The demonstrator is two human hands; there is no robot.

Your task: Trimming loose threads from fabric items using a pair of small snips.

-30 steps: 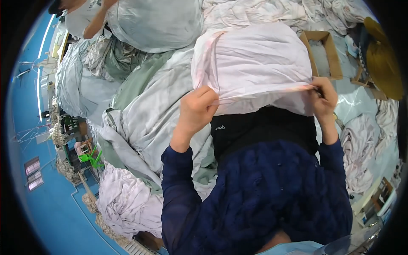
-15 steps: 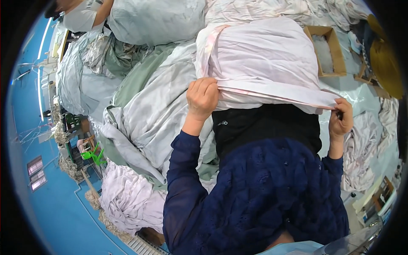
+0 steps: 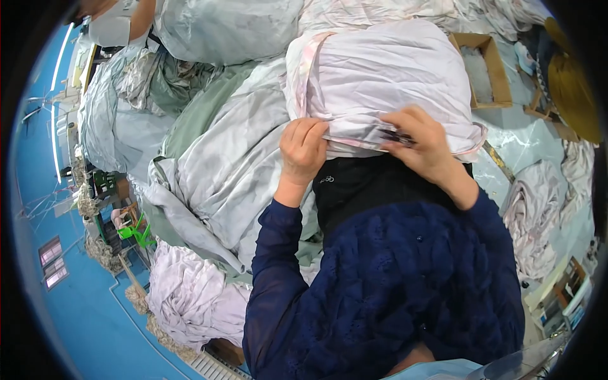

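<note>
A pale pink-white sheet [image 3: 386,76] with a pink-patterned border lies bunched over the table edge and against my waist. My left hand [image 3: 304,152] pinches its near hem at the left. Farther right along the same hem is my right hand [image 3: 421,142], curled around small dark thread snips [image 3: 396,136]. Their tips point left, close to the cloth. Whether the blades touch the fabric cannot be made out.
Grey-white and green sheets [image 3: 234,152] are heaped to my left. An open cardboard box [image 3: 500,76] stands at the far right. Crumpled pale cloth [image 3: 535,209] lies to the right. A person's arm [image 3: 142,19] shows at the far left.
My right hand has left the hem's right end and moved left to near its middle, where the dark snips now show. The hem's right end hangs slack. My left hand stays in place.
</note>
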